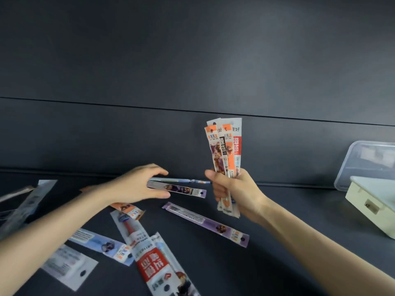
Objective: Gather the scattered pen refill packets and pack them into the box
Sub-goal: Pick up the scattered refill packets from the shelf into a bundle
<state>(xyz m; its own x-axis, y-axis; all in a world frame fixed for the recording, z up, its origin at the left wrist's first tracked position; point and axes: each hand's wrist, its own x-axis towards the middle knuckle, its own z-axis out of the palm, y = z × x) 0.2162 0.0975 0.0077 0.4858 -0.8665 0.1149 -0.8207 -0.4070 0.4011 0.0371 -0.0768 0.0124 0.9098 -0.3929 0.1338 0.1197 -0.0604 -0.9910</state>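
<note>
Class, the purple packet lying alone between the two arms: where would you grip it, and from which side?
Pinch the purple packet across its narrow width near the middle, from above: it lies flat on the table, nothing overlapping, both long edges open. Probably with the left hand; the right hand holds a bundle.

Chinese print shows on the fanned bundle of refill packets [224, 150], which is held upright. The white header of its rightmost packet reads "爱好", and a lone "好" shows on the header beside it. Large white characters run down a red band and a black band, too blurred to read. On the worktop [235, 274], the red packet [152, 263] lies upside down with big white characters, also unreadable, and a small code resembling "GR1103". The barcode on the purple packet [205, 223] is illegible.
</note>
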